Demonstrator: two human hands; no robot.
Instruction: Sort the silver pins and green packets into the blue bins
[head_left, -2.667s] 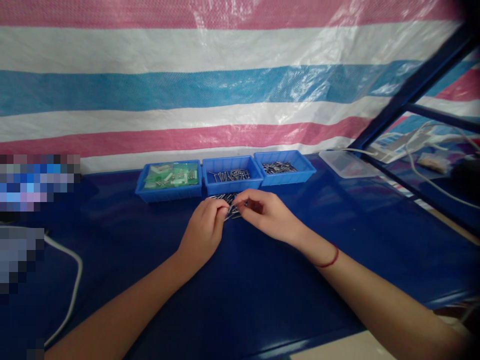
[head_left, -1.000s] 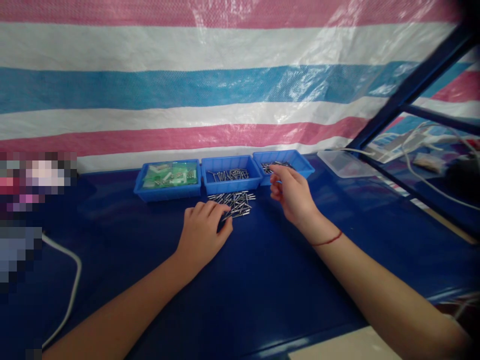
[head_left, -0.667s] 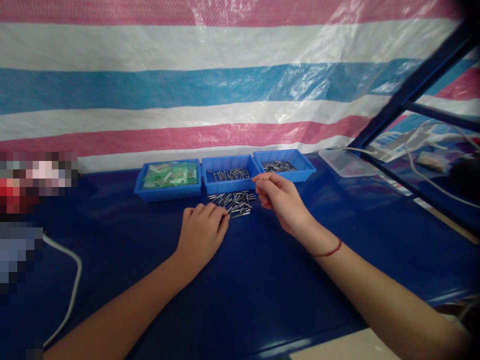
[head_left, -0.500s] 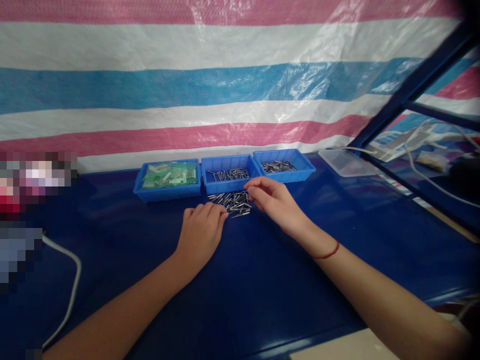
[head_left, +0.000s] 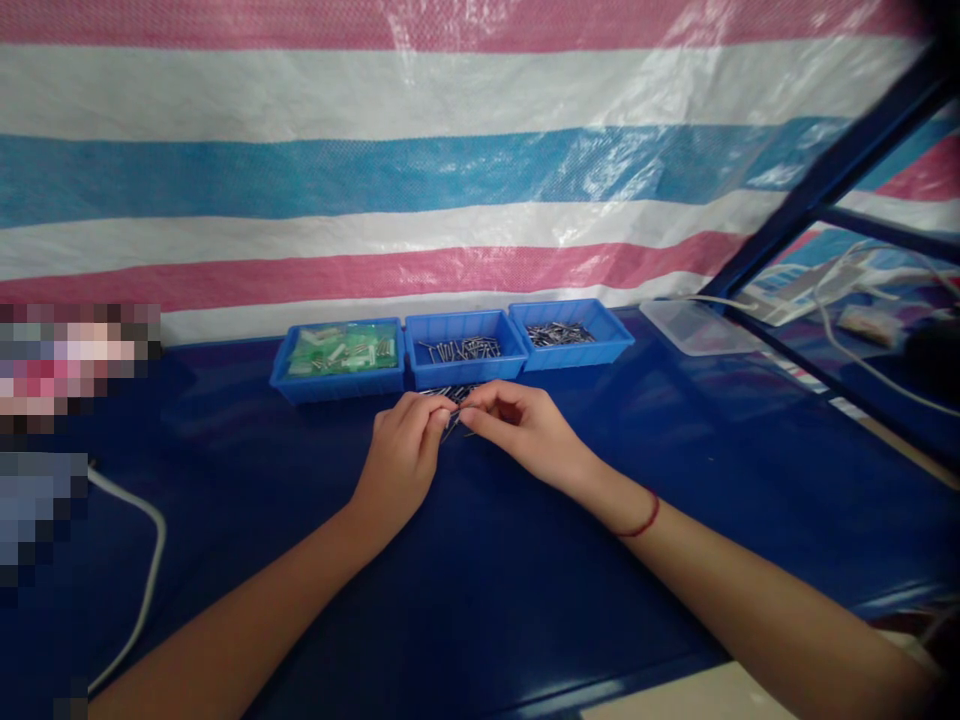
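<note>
My left hand [head_left: 401, 455] is closed, thumb and fingers pinched together at the front edge of a pile of thin metal pins [head_left: 444, 393]. From the other side my right hand [head_left: 525, 435], a dark red cord on its wrist, meets it fingertip to fingertip, also in a pinch. A small thin metal pin seems to lie between the two pinches, mostly hidden by the fingers. The hands cover much of the pile. Right behind it stands the middle blue bin [head_left: 465, 373], holding several loose metal pins or screws.
On the left is a blue bin [head_left: 337, 384] with a green bag of small parts; on the right, another blue bin [head_left: 581, 354] of metal pieces. A clear plastic lid [head_left: 697, 327] lies farther right, near a blue frame post [head_left: 772, 235]. A white cable [head_left: 154, 560] curves at left.
My right hand has moved left and toward me from the pile's right side to meet my left hand. The left thumb now shows, pressed against the fingers.
</note>
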